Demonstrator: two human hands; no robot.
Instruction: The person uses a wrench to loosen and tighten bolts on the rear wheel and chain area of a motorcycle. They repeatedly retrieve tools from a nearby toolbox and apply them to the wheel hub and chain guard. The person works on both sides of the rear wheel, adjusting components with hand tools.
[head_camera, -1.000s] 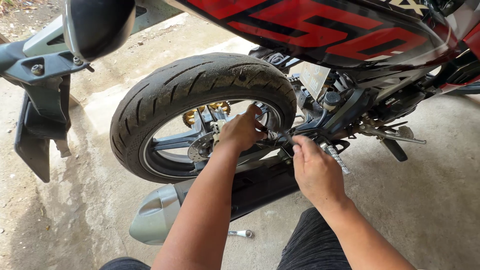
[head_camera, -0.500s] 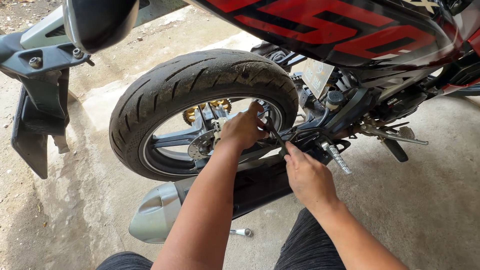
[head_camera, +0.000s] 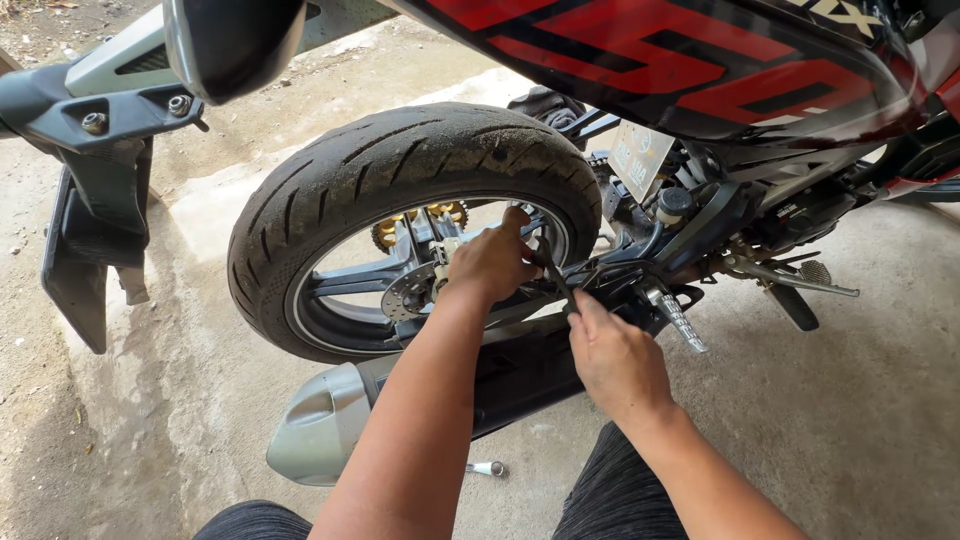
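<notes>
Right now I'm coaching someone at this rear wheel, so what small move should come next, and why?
Probably steady the dark tool with the left hand before pushing further. That hand is inside the rear wheel by the brake disc, the right hand presses beside the footpeg, and the tool's tip is hidden.

My left hand covers the wheel hub, my right hand's fingertips hide behind the swingarm, and the bike's bodywork runs off the top edge.
</notes>
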